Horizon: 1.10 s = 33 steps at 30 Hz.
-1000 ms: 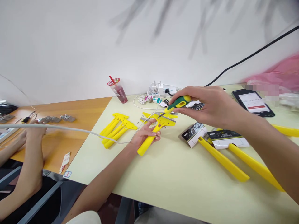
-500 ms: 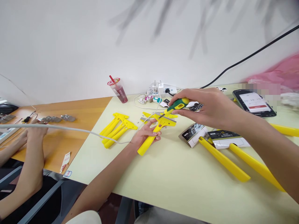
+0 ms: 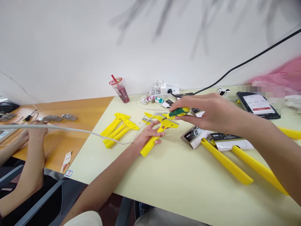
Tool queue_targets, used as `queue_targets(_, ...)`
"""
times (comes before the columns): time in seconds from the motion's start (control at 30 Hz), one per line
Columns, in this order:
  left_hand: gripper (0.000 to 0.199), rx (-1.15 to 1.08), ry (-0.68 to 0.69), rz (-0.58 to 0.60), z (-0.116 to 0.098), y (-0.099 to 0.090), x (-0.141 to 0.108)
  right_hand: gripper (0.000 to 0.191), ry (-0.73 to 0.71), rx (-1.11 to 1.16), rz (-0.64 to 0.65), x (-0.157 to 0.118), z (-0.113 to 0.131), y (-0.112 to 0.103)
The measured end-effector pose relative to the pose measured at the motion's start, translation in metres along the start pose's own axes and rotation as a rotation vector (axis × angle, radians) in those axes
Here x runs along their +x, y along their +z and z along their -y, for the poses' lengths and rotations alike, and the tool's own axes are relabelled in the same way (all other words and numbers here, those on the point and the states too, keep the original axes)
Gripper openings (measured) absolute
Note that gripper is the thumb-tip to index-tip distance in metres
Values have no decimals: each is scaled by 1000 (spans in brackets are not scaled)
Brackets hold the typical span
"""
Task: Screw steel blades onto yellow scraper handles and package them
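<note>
My left hand [image 3: 148, 136] is wrapped round the handle of a yellow scraper [image 3: 150, 145], whose wide head with a metal blade points away from me. A green and yellow screwdriver [image 3: 179, 112] is pinched in my right hand [image 3: 199, 108], its tip down at the scraper's head. Whether the tip sits in a screw is too small to tell. More yellow scraper parts [image 3: 148, 115] lie just behind the held head, partly covered. To the left rest yellow scraper pieces [image 3: 122, 128] with T-shaped heads.
Packaged yellow scrapers [image 3: 227, 161] with black and white cards lie at right, near a phone [image 3: 258, 105]. A drink cup [image 3: 121, 91] and a power strip [image 3: 164, 89] stand by the wall. A white cable [image 3: 70, 131] crosses my left wrist. Another person's hands [image 3: 36, 128] work at far left.
The screwdriver has tilted flatter, with my right hand slightly lower over the scraper. My left hand keeps its hold. The whole view has shifted a little.
</note>
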State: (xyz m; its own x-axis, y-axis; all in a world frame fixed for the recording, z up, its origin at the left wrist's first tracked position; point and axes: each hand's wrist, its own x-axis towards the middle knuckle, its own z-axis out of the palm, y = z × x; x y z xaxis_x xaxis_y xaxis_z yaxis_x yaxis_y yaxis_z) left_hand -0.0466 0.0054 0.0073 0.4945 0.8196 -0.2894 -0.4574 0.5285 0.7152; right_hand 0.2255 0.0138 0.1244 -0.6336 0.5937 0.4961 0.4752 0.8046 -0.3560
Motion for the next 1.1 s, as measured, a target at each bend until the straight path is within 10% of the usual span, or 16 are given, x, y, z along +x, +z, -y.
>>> queue_targets(0.53, 70, 115, -70, -33, 4, -2, 3, 25, -18, 60, 180, -3, -3, 4)
queue_targets(1.1, 64, 102, -85, 16, 6, 4, 1, 31, 89, -103, 56, -2, -6, 14)
